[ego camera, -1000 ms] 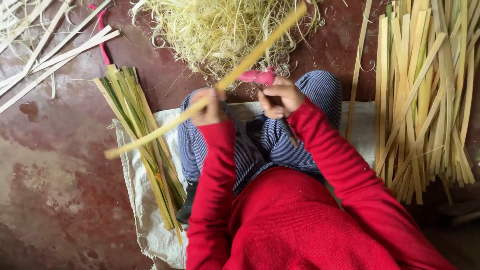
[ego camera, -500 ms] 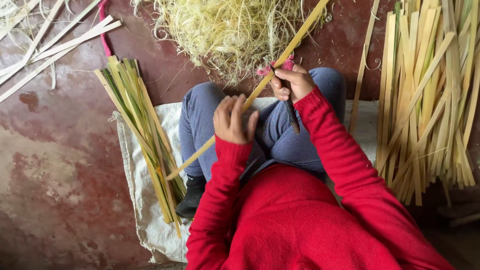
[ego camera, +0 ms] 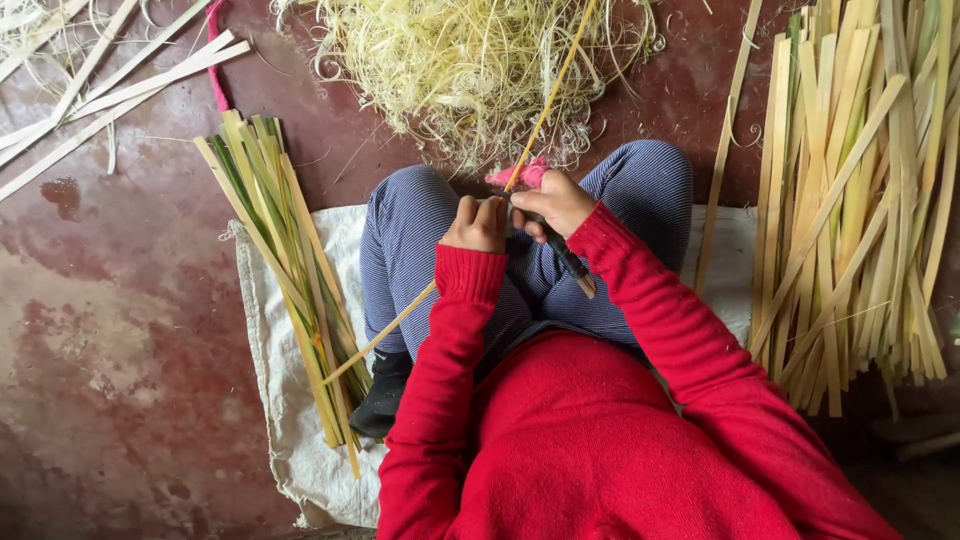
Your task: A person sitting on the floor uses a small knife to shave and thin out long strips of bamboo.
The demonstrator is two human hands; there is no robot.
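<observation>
Pale yellow bamboo, one long thin strip (ego camera: 556, 88), runs slantwise from the top edge of the view, past the hands and down between the knees to a tip near the black shoe (ego camera: 383, 398). The left hand (ego camera: 476, 224) is curled closed around the strip over the lap. The right hand (ego camera: 553, 201) is closed too, gripping a knife (ego camera: 572, 266) whose dark handle juts back toward the red sleeve; its blade is hidden behind the fingers, and where it meets the strip cannot be made out. A pink cloth (ego camera: 520, 175) peeks out just beyond the knuckles, mostly covered.

Beyond the knees lies a heap of curly shavings (ego camera: 470, 65), cut off at the top. A bundle of green-yellow strips (ego camera: 280, 270) rests on the white sack (ego camera: 290, 400) to the left, and a larger stack of split strips (ego camera: 850, 200) fills the right side, running out of view. Bare reddish floor (ego camera: 110, 330) lies open at the lower left.
</observation>
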